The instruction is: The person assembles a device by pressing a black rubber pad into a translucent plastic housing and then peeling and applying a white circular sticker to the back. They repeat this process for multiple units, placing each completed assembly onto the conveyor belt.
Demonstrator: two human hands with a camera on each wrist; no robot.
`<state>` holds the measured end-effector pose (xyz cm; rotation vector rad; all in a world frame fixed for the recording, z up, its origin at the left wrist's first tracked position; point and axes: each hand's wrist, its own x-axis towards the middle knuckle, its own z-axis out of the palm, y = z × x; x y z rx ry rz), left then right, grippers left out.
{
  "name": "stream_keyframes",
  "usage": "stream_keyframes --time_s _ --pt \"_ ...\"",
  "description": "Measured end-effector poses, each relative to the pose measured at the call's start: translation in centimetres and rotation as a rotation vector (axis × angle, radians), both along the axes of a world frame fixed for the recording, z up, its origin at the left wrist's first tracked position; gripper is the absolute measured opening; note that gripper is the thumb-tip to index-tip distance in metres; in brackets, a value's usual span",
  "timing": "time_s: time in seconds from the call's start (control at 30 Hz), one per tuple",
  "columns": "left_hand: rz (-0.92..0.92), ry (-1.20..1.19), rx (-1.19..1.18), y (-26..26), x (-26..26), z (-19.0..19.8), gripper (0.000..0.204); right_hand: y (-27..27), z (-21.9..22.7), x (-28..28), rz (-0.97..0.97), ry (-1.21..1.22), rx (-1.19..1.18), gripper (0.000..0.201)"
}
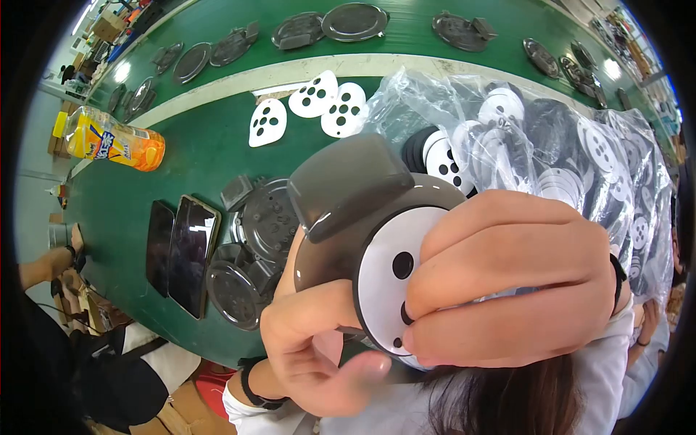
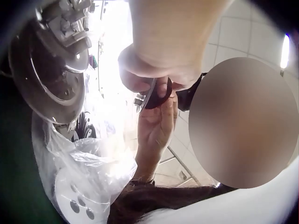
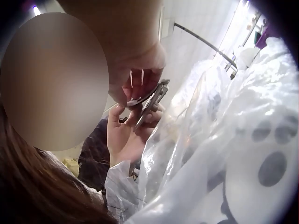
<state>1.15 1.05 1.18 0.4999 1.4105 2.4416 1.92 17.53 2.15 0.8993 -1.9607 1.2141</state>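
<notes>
In the head view, a smoky grey round part (image 1: pixel 326 254) with a raised block is held up at the centre by the left hand (image 1: pixel 312 333), whose index finger reaches the edge of a white disc (image 1: pixel 380 290). This disc has a black rim and dark spots. Bent fingers of the right hand (image 1: pixel 515 283) grip the disc from the right, covering part of its face, against or very close to the grey part. Both hands meet at the parts in the left wrist view, the left (image 2: pixel 161 58) nearer. The right wrist view shows the right hand (image 3: pixel 138 70) above the left.
Clear plastic bags (image 1: pixel 500 145) of spotted discs lie at the right. Three white spotted pieces (image 1: pixel 268 122) lie behind, two phones (image 1: pixel 194 254) and more grey parts (image 1: pixel 272 221) at left. A bottle (image 1: pixel 116 139) stands farther left; a green belt (image 1: pixel 406 43) carries parts behind.
</notes>
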Motion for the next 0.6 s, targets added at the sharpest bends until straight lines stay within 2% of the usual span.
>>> stream_keyframes --time_s 0.13,0.33,0.43,0.53,0.6 --pt "-0.041 -0.004 -0.002 -0.2 0.1 0.1 0.016 0.4 0.1 0.0 0.009 0.011 0.038 0.012" --pt "-0.051 0.006 -0.140 -0.8 0.4 0.2 0.012 0.2 0.0 -0.1 0.020 0.013 0.027 0.012" --pt "0.019 -0.035 -0.157 -0.8 0.6 0.2 0.008 0.4 0.2 0.2 0.026 -0.034 0.075 0.012" --pt "0.005 0.013 -0.199 -0.7 0.5 0.1 0.006 0.3 -0.3 0.4 0.012 -0.082 0.034 0.011" --pt "-0.011 -0.080 -0.163 -0.5 0.5 0.2 0.006 0.0 -0.8 0.3 -0.013 -0.040 -0.031 0.010"
